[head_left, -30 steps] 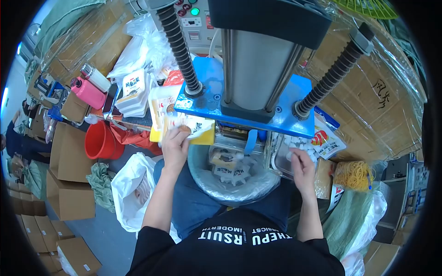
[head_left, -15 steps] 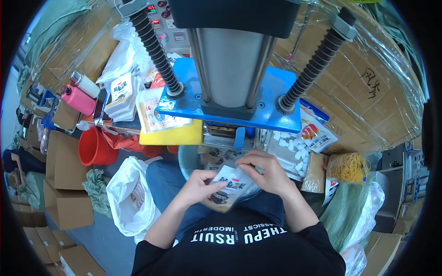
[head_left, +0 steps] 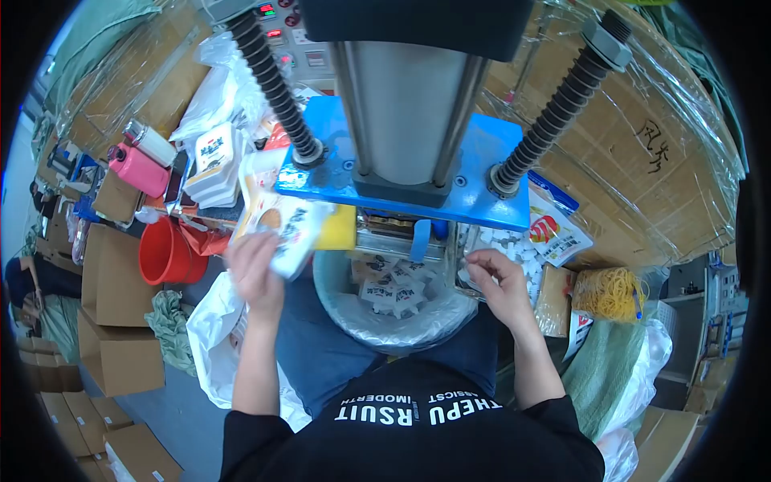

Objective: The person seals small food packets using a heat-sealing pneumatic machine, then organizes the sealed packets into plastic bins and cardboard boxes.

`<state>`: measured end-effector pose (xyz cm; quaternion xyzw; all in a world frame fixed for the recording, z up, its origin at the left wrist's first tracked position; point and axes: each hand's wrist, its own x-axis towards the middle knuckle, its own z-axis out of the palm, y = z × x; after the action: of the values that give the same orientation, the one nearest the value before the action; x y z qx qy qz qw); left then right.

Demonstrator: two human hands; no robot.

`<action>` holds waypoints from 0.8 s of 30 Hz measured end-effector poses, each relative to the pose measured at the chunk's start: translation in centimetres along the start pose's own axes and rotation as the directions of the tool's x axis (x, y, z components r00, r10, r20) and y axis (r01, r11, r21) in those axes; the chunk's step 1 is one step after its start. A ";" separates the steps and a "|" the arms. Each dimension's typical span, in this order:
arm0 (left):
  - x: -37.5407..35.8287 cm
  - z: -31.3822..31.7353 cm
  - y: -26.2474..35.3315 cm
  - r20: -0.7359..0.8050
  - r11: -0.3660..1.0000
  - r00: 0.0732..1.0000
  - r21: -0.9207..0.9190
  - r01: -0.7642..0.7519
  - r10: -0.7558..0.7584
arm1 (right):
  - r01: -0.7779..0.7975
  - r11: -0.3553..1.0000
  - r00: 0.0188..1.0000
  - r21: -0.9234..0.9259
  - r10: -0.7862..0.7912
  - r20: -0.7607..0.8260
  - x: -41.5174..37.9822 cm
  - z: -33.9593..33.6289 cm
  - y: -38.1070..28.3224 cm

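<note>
My left hand (head_left: 255, 273), slightly blurred, grips a white printed pouch (head_left: 295, 241) over the yellow block (head_left: 337, 228) at the press's left side. More flat pouches lie behind it. My right hand (head_left: 499, 283) is at the near edge of a tray holding small white pieces (head_left: 522, 261); its fingers are curled but apart, and nothing shows between them. Between my knees stands a plastic-lined tub (head_left: 442, 317) with several filled printed packets (head_left: 393, 291) inside. Above it is the press with its blue plate (head_left: 482, 173).
Red bucket (head_left: 170, 253), white bag (head_left: 210, 333) and open cartons (head_left: 120, 353) are on the left. A stack of white pouches (head_left: 215, 165) sits beside a pink bottle (head_left: 138, 170). Yellow rubber bands (head_left: 606, 294) lie right of the tray, before large wrapped cartons (head_left: 626, 153).
My hands have separated. The left moved left and forward with the pouch; the right moved right to the tray and let go of it. The tub's packets are now more exposed.
</note>
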<state>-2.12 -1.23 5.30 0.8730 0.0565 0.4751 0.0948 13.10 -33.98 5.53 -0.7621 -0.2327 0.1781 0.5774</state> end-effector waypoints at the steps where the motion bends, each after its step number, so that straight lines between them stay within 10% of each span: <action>1: -1.7 1.4 -1.9 0.187 1.000 0.982 -0.010 -0.001 0.003 | -0.082 0.994 0.997 0.073 0.081 0.013 -0.2 0.6 0.6; 7: -1.1 2.2 2.8 0.382 0.931 0.877 -0.098 0.353 -0.292 | -0.067 0.986 0.997 0.150 0.062 0.039 -1.2 2.7 0.2; 13: -1.0 2.2 8.9 0.548 0.825 0.812 -0.353 0.440 -0.198 | 0.326 0.923 0.921 -0.207 -0.260 0.292 1.7 0.5 -5.5; 19: -1.8 1.8 9.5 0.750 0.648 0.655 -0.451 0.614 -0.098 | 0.384 0.895 0.894 -0.229 -0.297 0.336 2.1 2.0 -5.8; 21: -4.0 2.1 10.0 0.942 0.001 0.281 -0.286 0.958 -0.184 | 0.272 0.953 0.939 -0.136 -0.232 0.254 0.8 3.7 -3.7; 24: -4.9 3.1 10.0 0.957 -0.117 0.225 -0.249 0.961 -0.185 | 0.079 0.996 0.991 -0.041 -0.074 0.111 0.6 4.3 -1.7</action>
<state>-2.11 -12.28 1.88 0.5782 0.1846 -0.0618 0.7923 11.02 -29.87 6.03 -0.7547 -0.2970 0.1918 0.5526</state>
